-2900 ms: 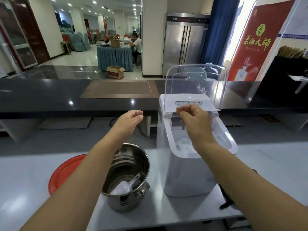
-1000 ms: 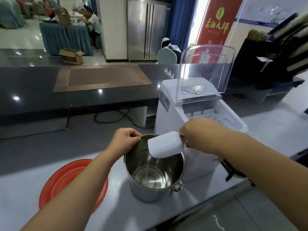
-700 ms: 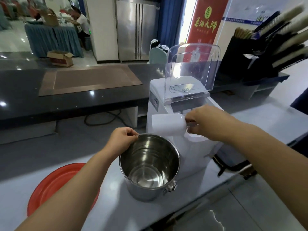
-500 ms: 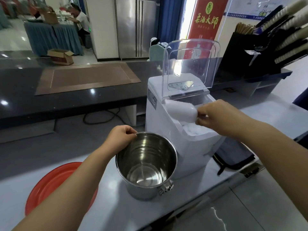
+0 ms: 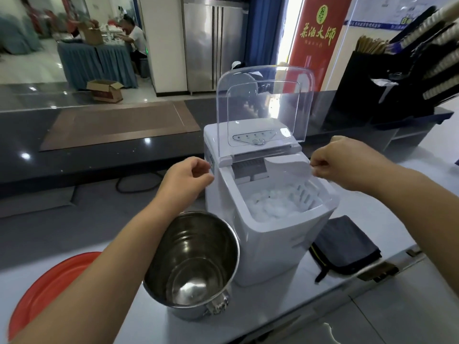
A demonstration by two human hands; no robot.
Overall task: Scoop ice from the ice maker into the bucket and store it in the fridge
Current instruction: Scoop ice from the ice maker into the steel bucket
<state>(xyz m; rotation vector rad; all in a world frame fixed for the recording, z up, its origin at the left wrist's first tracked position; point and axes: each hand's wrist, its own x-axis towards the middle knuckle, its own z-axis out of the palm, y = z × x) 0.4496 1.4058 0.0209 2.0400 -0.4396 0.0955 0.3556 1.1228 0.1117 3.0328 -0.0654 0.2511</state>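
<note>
The white ice maker (image 5: 268, 249) stands on the pale counter with its clear lid (image 5: 263, 108) raised. Ice (image 5: 270, 204) fills its basket. My right hand (image 5: 347, 162) pinches the handle of a white scoop (image 5: 288, 167), which hangs over the back of the basket just above the ice. The steel bucket (image 5: 211, 234) stands empty against the machine's left front. My left hand (image 5: 186, 175) hovers above the bucket beside the machine's left wall, fingers curled and holding nothing. A steel fridge (image 5: 213, 43) stands far behind.
A red tray (image 5: 49, 289) lies at the left of the bucket. A dark folded pouch (image 5: 345, 244) lies right of the ice maker. A dark raised counter (image 5: 99, 155) runs behind. A black rack (image 5: 409, 83) stands at the right. The counter's front edge is near.
My right hand carried the scoop from over the bucket to over the ice basket. My left hand let go of the bucket rim and rose beside the machine.
</note>
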